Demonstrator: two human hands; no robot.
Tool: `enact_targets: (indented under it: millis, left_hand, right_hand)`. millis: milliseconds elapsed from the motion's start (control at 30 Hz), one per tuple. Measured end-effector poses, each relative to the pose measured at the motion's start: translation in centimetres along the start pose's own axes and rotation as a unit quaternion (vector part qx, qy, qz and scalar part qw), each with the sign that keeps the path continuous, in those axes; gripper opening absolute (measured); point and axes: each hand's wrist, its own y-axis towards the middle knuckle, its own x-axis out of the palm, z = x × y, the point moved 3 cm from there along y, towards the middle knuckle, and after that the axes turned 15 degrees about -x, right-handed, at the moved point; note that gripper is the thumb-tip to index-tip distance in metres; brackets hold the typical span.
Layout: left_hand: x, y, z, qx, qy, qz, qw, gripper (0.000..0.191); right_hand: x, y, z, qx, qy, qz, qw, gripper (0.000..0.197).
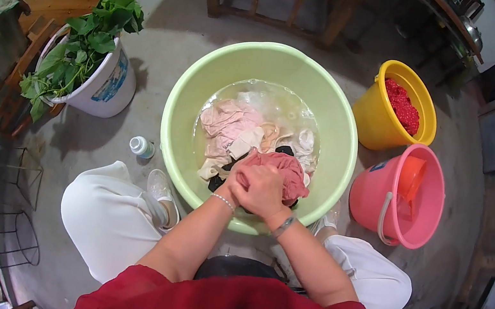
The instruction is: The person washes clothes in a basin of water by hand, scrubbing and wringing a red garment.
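Note:
A large light green plastic basin stands on the floor between my knees, with some sudsy water in it. My left hand and my right hand are pressed together over its near side, both closed on a dusty-pink cloth, part of which spreads out to the right. Beyond my hands lie a pale pink garment, a peach cloth and white fabric, wet in the water. Black cloth shows beneath and left of my hands. My fingers partly hide one another.
At right stand a yellow bucket holding red patterned fabric and a pink bucket with an orange-red plastic scoop. Left are a white bucket of leafy greens and a small bottle. A wooden frame stands ahead.

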Motion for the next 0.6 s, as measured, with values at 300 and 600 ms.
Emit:
enact_targets:
  millis: [300, 600]
  left_hand:
    - [-0.6, 3.0, -1.1, 0.068, 0.054, 0.118, 0.989, 0.035]
    - [-0.9, 1.3, -1.1, 0.068, 0.050, 0.204, 0.975, 0.035]
  right_hand:
    - [-0.7, -1.0, 6.3, 0.277, -0.116, -0.065, 0.952, 0.024]
    - [1.8, -2.7, 4.0, -0.020, -0.233, -0.127, 0.964, 0.019]
